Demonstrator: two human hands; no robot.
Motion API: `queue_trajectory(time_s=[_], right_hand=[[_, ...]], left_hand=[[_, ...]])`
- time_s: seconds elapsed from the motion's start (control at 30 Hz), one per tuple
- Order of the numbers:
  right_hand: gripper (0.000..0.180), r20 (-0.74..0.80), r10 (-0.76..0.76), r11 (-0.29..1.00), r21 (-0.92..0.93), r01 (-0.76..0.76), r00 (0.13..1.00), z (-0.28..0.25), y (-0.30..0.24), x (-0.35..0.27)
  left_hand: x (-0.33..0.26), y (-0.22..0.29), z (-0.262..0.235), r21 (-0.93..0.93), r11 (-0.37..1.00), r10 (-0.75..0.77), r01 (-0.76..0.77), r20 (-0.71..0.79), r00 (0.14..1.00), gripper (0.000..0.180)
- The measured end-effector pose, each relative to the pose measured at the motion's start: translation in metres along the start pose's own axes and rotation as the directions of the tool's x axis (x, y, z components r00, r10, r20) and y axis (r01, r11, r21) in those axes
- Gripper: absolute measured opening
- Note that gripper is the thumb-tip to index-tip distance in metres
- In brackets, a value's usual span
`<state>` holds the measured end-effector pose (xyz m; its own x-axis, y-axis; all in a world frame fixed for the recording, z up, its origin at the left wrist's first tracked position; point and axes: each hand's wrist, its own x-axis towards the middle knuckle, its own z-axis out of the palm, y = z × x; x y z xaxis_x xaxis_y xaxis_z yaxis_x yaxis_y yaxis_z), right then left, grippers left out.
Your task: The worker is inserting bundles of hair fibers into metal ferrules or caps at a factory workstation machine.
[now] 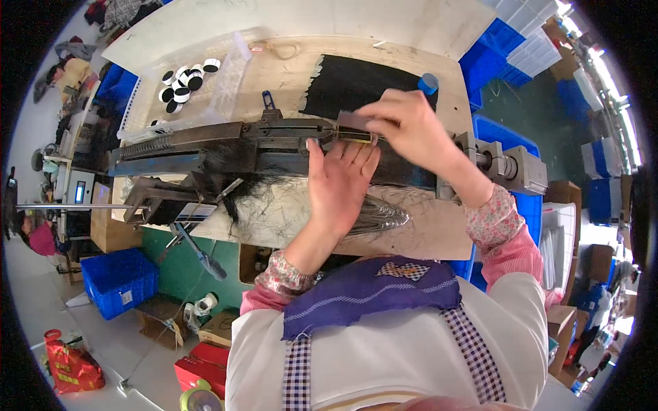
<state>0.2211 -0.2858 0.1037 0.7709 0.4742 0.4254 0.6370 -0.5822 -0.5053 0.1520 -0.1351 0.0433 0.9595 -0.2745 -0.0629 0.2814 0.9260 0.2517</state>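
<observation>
A long dark metal bench machine with a spring and rail runs across the table in front of me. My left hand lies palm up at its near side, fingers stretched out against the rail, thumb apart. Above those fingertips, my right hand is closed in a pinch on the edge of a small flat brownish-grey plate. A thin yellowish strip shows just below the plate. Near my left wrist lies a bundle of fine dark wire-like strands, and loose dark bristles stick out beneath the machine.
Behind the machine lie a black sheet with a ragged edge and a blue cylinder. A clear plastic tray at the left holds several black-and-white round pieces. A metal rod juts out left. Blue crates stand around the table.
</observation>
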Motion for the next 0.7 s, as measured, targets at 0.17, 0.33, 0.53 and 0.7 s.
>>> queue_trajectory(time_s=[0.17,0.33,0.53,0.7], right_hand=[[0.023,0.186,0.172,0.962,0.181,-0.206,0.967,-0.008,0.01,0.009],[0.023,0.247,0.09,0.988,0.097,-0.117,0.965,-0.004,0.013,0.01],[0.021,0.281,0.051,0.998,0.03,-0.062,0.958,-0.007,0.011,0.012],[0.02,0.261,-0.005,0.996,-0.088,0.029,0.965,-0.008,0.009,0.008]], left_hand=[[-0.007,0.002,0.008,0.106,0.992,0.075,-0.067,-0.074,0.994,0.072],[-0.007,0.004,0.009,0.137,0.988,0.085,-0.072,-0.096,0.992,0.072],[-0.005,0.007,0.01,0.163,0.985,0.071,-0.058,-0.075,0.995,0.073],[-0.006,0.004,0.011,0.157,0.987,0.053,-0.039,-0.087,0.995,0.072]])
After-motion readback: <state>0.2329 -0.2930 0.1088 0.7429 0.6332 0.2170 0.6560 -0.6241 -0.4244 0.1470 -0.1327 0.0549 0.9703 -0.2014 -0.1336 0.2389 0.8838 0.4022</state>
